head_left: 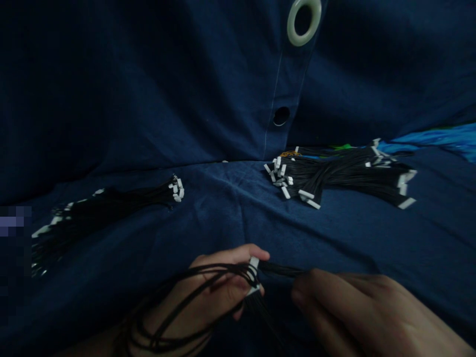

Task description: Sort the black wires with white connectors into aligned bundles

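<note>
My left hand (219, 285), at the lower middle, is closed around a white connector (253, 270) with black wires running into it. Several black wires (163, 317) from that end loop back over the hand and wrist. To its right, my right hand (342, 302) has its fingers pinched on the black wires (280, 269) that stretch out from the connector. Other black strands hang below the connector into the dark. The right fingertips are partly hidden and dim.
A bundle of black cables (111, 206) with white connectors lies at the left. Another pile of such cables (342, 173) lies at the right, with blue wires (439, 141) behind it. Dark blue cloth (223, 218) covers the surface and rises behind, with a pale ring eyelet (292, 34).
</note>
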Motion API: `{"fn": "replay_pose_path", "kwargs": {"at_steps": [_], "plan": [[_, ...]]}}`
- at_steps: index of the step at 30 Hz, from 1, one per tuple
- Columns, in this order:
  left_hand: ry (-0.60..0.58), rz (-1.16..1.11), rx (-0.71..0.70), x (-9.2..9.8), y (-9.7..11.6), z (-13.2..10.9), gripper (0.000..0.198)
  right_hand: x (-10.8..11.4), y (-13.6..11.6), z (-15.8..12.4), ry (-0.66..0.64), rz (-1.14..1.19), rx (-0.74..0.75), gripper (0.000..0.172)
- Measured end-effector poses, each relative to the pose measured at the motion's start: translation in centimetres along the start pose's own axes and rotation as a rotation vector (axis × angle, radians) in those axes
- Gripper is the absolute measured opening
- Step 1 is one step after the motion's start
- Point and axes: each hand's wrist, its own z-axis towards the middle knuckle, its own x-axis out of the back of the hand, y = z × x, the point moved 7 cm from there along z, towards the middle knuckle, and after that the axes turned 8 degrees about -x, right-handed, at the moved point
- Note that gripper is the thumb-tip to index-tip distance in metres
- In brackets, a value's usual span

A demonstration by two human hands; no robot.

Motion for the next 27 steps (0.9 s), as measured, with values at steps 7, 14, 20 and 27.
{"fn": "replay_pose_path", "kwargs": {"at_steps": [7, 14, 20, 27], "plan": [[0.004, 0.128, 0.002, 0.2, 0.2, 0.0, 0.037, -0.2, -0.3, 0.3, 0.054, -0.034, 0.009, 0.031], [-0.012, 0.174, 0.000, -0.2, 0.0, -0.2, 0.036, -0.4, -0.7, -0.2, -0.061, 0.074, 0.074, 0.023], [-0.043, 0.196, 0.050, -0.6, 0.3, -0.3, 0.031, -0.3, -0.9, 0.0, -0.048, 0.072, 0.105, 0.024], [-0.035, 0.188, 0.077, -1.2, 1.0, 0.1, 0.032, -0.9, -0.8, 0.1, -0.137, 0.135, 0.060, 0.024]]}}
